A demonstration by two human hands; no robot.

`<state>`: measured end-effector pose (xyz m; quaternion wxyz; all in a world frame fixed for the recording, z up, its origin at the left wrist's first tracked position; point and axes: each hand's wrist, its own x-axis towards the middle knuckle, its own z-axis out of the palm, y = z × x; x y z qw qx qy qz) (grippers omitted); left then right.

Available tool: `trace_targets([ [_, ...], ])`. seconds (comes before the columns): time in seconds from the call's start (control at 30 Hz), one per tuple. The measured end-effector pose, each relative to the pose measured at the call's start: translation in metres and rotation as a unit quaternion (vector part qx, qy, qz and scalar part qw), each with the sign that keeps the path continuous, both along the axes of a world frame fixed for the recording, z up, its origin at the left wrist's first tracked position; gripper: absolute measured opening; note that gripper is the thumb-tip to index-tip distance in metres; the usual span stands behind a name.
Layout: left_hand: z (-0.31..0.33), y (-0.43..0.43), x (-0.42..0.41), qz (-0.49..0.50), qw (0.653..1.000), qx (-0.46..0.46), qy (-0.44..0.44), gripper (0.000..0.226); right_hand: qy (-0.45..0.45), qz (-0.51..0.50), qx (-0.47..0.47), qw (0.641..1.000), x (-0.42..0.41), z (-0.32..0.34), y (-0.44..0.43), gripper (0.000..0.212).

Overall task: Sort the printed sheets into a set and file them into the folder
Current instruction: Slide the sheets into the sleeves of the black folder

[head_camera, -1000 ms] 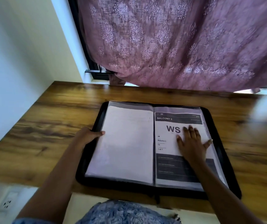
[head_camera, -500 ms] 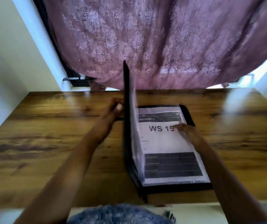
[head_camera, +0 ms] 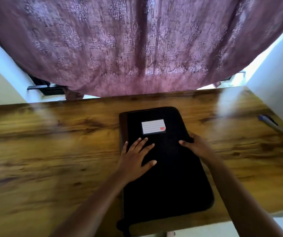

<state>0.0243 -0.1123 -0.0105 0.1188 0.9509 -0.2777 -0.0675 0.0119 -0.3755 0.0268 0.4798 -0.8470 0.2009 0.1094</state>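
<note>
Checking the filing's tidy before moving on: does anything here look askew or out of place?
Only one small thing: the near end of the closed black folder seems to overhang the front edge of the table. Nothing pokes out of it.

**Left hand flat, right hand gripping**

On my feed both forearms reach forward and angle slightly toward each other. The left hand (head_camera: 135,158) lies palm down with its fingers straight and spread, the thumb pointing toward the right hand. The right hand (head_camera: 199,147) sits near it but apart. Its thumb lies on top of the folder (head_camera: 168,182) and its fingers curl over the edge, mostly hidden.
</note>
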Motion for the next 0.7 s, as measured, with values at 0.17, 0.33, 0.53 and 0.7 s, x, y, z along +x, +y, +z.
trace_targets([
  [0.17,-0.002,-0.002,0.004,0.020,1.000,-0.012,0.003,0.070,0.031,0.003,-0.150,0.988,0.007,0.000,0.011,0.049],
  [0.33,-0.006,-0.004,0.004,0.029,1.000,0.003,-0.006,0.071,0.026,0.007,-0.298,0.954,0.010,-0.005,0.023,0.055],
  [0.53,0.020,-0.008,0.028,0.041,0.999,-0.027,0.013,0.069,0.047,0.177,-0.378,0.907,0.050,0.013,0.026,0.068],
  [0.7,0.012,-0.015,0.071,0.154,0.988,-0.010,0.019,0.070,0.009,0.263,-0.380,0.887,0.088,0.019,0.035,0.062],
])
